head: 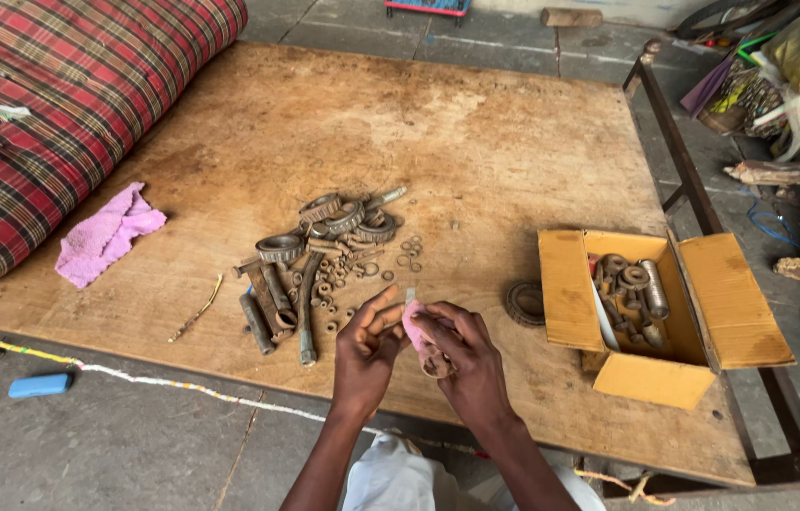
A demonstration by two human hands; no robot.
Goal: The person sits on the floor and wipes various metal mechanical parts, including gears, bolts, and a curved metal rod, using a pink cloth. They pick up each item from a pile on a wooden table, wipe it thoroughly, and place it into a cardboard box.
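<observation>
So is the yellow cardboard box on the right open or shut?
Open: the yellow cardboard box has its flaps folded out, and rusty metal parts show inside.

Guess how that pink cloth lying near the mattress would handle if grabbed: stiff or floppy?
Probably floppy: the pink cloth lies crumpled in soft folds on the wooden table. Likely light for its size, as it looks thin. Unlikely to roll or slide, since it rests flat.
</observation>
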